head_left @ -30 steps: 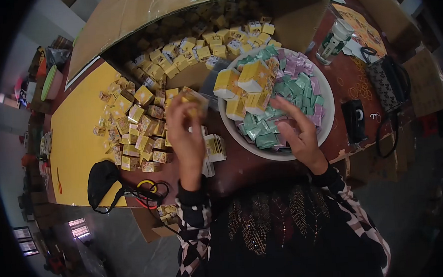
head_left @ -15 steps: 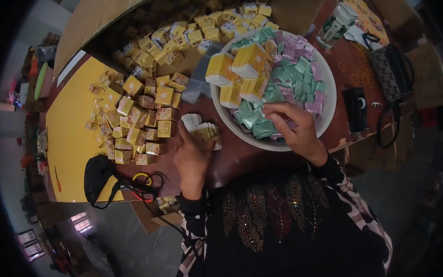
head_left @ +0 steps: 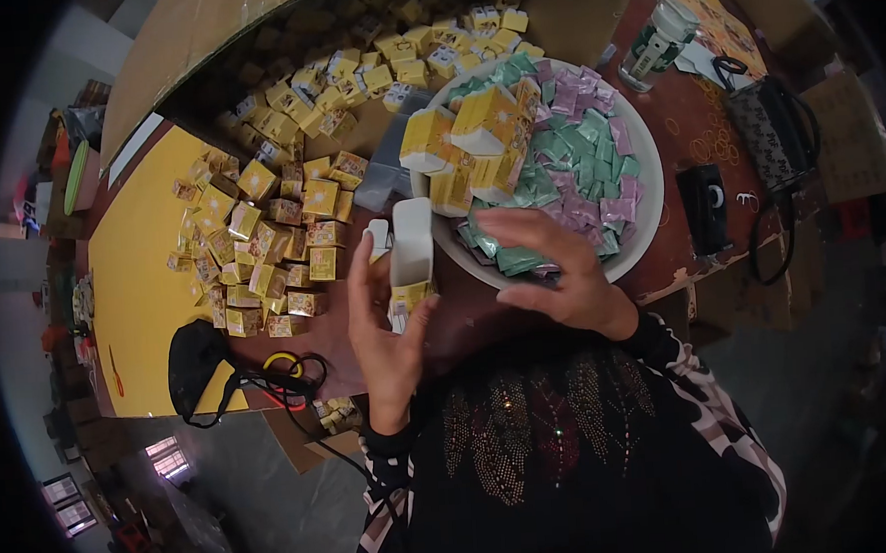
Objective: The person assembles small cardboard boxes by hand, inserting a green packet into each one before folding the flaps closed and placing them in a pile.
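My left hand (head_left: 387,355) holds a small yellow carton (head_left: 411,253) between thumb and fingers. Its white inside shows, with the open end facing up. A white piece (head_left: 378,236) lies just behind my left fingers. To the right, my right hand (head_left: 561,275) is spread with nothing in it, over the near rim of a white bowl (head_left: 652,205). Green packets (head_left: 596,140) and pink packets (head_left: 566,92) fill the bowl. Several yellow cartons with white open tops (head_left: 476,140) are stacked at its left side.
Yellow boxes (head_left: 290,229) are piled on the left, beside a yellow sheet (head_left: 138,282). Behind stands a large cardboard box (head_left: 240,37) with more yellow boxes. A jar (head_left: 658,45), black pouch (head_left: 703,210) and black bag (head_left: 778,139) are at the right; a black cloth (head_left: 199,364) lies front left.
My left hand has lifted and now holds an open carton upright. My right hand has moved left and down from the packets, its fingers spreading apart. The view has shifted slightly.
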`<state>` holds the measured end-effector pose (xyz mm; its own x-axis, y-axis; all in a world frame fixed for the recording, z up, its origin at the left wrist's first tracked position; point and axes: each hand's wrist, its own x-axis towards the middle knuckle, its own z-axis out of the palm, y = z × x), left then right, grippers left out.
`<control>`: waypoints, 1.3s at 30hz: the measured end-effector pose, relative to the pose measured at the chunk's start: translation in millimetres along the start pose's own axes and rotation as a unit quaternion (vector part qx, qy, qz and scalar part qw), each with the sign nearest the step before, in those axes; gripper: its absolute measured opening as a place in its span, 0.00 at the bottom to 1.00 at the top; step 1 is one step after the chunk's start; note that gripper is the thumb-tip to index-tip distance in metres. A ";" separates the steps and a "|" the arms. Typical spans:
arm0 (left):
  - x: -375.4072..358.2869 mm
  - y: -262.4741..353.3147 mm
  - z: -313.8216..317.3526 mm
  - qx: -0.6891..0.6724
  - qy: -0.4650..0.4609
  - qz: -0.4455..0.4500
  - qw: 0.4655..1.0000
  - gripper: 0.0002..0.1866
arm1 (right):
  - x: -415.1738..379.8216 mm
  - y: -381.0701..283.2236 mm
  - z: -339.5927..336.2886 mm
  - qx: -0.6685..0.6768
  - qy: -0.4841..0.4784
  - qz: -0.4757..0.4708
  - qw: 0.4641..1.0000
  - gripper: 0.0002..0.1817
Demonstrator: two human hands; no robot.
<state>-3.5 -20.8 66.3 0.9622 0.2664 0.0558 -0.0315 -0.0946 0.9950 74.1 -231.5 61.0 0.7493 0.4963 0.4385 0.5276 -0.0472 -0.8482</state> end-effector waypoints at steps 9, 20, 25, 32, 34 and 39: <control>0.2 -10.3 32.3 -0.161 -0.193 0.103 0.962 0.35 | -10.5 7.2 8.7 0.066 0.021 0.012 0.997 0.36; -5.4 -15.6 27.8 -0.166 -0.200 0.052 0.964 0.18 | -3.9 10.4 -1.3 0.063 -0.043 -0.036 0.996 0.27; -8.3 -18.2 34.4 -0.227 -0.185 0.022 0.956 0.16 | -3.5 16.6 -7.8 -0.025 -0.056 -0.118 0.991 0.20; -3.4 -14.7 44.8 -0.250 -0.157 0.009 0.955 0.21 | -13.4 12.2 2.7 -0.041 0.011 -0.098 0.994 0.21; -1.7 -14.4 45.1 -0.255 -0.158 -0.001 0.954 0.22 | -14.6 12.6 3.3 -0.051 0.012 -0.094 0.994 0.23; 4.4 -20.1 35.0 -0.173 -0.175 0.031 0.969 0.19 | -13.2 15.9 -70.2 -0.147 0.026 0.067 0.986 0.19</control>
<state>10.7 -51.4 43.6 0.9864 -0.0761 0.1459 -0.1237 0.2423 0.9623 100.7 -299.7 62.5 0.8358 0.4239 0.3489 0.5097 -0.3630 -0.7800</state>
